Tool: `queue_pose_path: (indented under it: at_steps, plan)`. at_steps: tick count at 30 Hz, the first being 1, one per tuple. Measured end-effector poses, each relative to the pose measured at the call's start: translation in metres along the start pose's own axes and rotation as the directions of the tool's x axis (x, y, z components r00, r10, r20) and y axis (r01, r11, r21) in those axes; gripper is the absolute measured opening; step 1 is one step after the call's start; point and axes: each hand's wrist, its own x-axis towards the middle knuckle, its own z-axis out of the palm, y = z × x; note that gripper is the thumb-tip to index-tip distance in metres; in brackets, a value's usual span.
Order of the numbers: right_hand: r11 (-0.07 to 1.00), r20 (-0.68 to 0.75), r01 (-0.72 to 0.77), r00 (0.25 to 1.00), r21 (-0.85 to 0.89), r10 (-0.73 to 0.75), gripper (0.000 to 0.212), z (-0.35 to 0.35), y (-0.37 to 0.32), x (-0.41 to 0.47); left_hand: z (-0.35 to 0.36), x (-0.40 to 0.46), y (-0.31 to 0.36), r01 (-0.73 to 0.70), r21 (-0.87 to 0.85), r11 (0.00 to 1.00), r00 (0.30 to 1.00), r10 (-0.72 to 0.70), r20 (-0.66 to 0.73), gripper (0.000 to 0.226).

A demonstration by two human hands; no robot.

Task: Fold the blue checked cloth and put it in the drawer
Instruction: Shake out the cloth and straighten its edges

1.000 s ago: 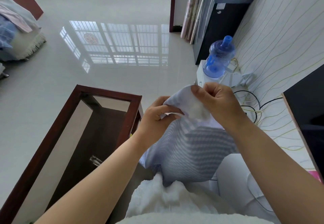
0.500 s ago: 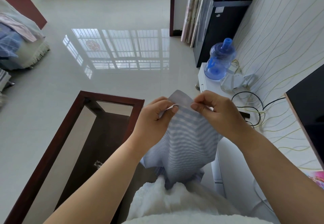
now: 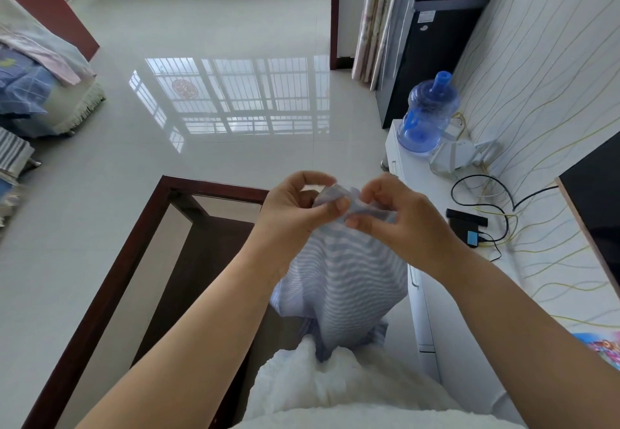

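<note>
Standing on glossy white tile floor [image 3: 100, 261], dark glass-topped desk [image 3: 161, 261] below; both hands, left [image 3: 295, 207] and right [image 3: 399, 224], pinched blue checked cloth [image 3: 342, 281] top edge, hanging mid-air, bunched tighter than before.

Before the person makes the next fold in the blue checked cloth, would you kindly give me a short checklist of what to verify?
1. left hand pinches the top edge of the blue checked cloth: ok.
2. right hand pinches the same edge: ok.
3. Cloth hangs clear of the glass-topped table: ok.
4. Corners matched at the pinch: cannot tell, bunched between the fingers.
5. Lower edge hanging straight: not ok, it gathers against the white garment.
6. Drawer open and ready: cannot tell.
</note>
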Motion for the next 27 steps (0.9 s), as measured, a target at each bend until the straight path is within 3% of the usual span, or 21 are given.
queue_pose_path:
  at_steps: [3, 9, 15, 19, 23, 27]
  plan:
    - [0.986, 0.042, -0.042, 0.998, 0.163, 0.036, 0.027, 0.0, 0.001, 0.003, -0.002, 0.002, -0.002, 0.047, 0.101, 0.994, 0.998, -0.043, -0.042, 0.054]
    - [0.991, 0.022, -0.066, 0.998, 0.113, 0.064, 0.025, 0.006, 0.0, -0.002, -0.003, 0.005, 0.0, 0.028, 0.217, 0.976, 0.999, -0.023, -0.025, 0.008]
    - [0.984, -0.062, -0.114, 0.99, 0.134, 0.123, 0.03, 0.006, -0.002, -0.001, -0.001, 0.004, -0.005, -0.114, 0.36, 0.926, 0.993, 0.092, 0.076, 0.016]
    - [0.995, -0.1, -0.079, 0.991, 0.067, 0.086, 0.028, 0.01, 0.0, -0.002, 0.001, 0.008, -0.013, -0.186, 0.394, 0.9, 0.982, 0.18, 0.051, 0.028]
    - [1.0, 0.017, 0.006, 1.0, 0.019, -0.007, 0.026, 0.003, -0.001, -0.003, 0.009, 0.015, -0.006, -0.237, 0.422, 0.875, 0.963, 0.267, -0.013, 0.03]
    - [0.993, 0.051, 0.026, 0.998, -0.119, -0.02, 0.069, -0.022, 0.008, 0.007, 0.016, 0.036, 0.033, -0.322, 0.393, 0.861, 0.925, 0.375, -0.064, 0.028]
